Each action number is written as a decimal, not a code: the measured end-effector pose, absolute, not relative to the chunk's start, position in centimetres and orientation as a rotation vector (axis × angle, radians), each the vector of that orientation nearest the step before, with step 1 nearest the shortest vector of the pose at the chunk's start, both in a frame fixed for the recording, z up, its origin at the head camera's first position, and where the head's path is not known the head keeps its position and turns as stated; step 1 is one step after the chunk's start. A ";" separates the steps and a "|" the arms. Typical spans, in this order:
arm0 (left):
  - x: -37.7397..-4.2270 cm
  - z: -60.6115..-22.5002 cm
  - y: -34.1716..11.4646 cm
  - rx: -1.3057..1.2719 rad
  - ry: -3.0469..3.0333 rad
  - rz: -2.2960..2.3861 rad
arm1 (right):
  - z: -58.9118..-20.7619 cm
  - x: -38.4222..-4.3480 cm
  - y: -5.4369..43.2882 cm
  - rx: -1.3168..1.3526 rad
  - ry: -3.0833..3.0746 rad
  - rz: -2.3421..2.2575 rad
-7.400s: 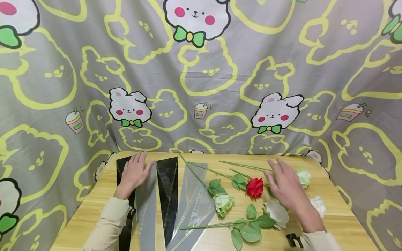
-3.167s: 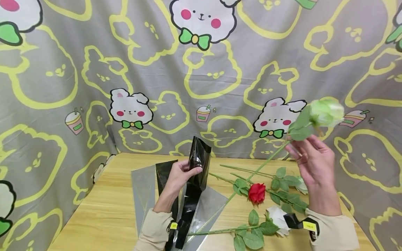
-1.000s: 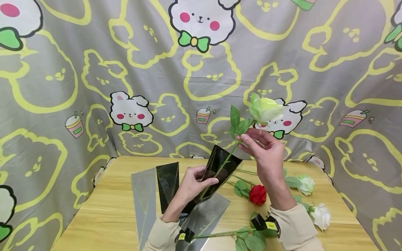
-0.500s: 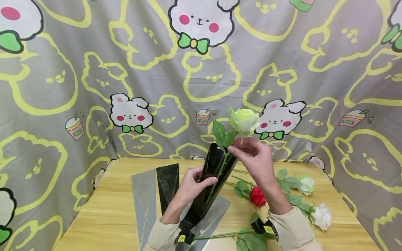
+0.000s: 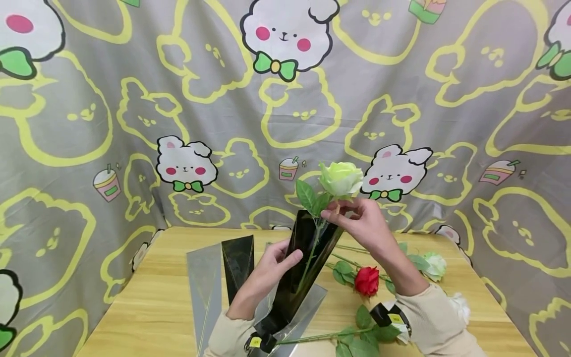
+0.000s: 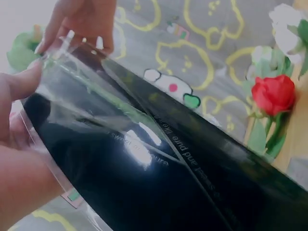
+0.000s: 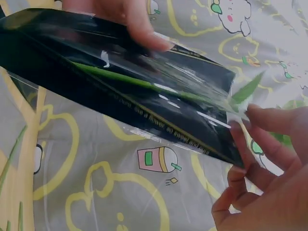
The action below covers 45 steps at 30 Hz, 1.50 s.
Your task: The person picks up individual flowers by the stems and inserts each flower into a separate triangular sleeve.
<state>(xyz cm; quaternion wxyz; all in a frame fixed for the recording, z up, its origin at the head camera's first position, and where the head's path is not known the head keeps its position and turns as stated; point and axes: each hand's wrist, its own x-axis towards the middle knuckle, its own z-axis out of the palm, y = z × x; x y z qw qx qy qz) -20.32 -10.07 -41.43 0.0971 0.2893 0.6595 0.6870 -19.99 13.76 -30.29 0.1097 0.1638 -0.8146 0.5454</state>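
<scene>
A pale green-white artificial rose (image 5: pixel 341 178) stands upright, its stem inside a black flower sleeve (image 5: pixel 285 302) with a clear front. My left hand (image 5: pixel 269 270) grips the sleeve, thumb across its front. At the sleeve's mouth my right hand (image 5: pixel 363 220) pinches the stem just under the leaves and bloom. The right wrist view shows the green stem (image 7: pixel 144 84) running down behind the clear film, with thumb and fingertips at the sleeve's opening. Printed lettering shows on the sleeve (image 6: pixel 96 139) in the left wrist view. The stem's lower end cannot be made out.
On the wooden table (image 5: pixel 138 292) lie a grey sleeve (image 5: pixel 205 282) and a black sleeve (image 5: pixel 238 263) at left. A red rose (image 5: pixel 367 281), a pale green rose (image 5: pixel 434 266) and partly hidden white roses lie at right. A patterned curtain (image 5: pixel 241 114) hangs behind.
My left hand has picked up a black sleeve, my right hand a pale green rose. The rose has come left over the sleeve and its stem has slid down inside.
</scene>
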 end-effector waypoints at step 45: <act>-18.5 -36.5 -8.5 0.785 1.827 2.157 | -25.2 -19.8 14.9 0.838 -2.512 1.536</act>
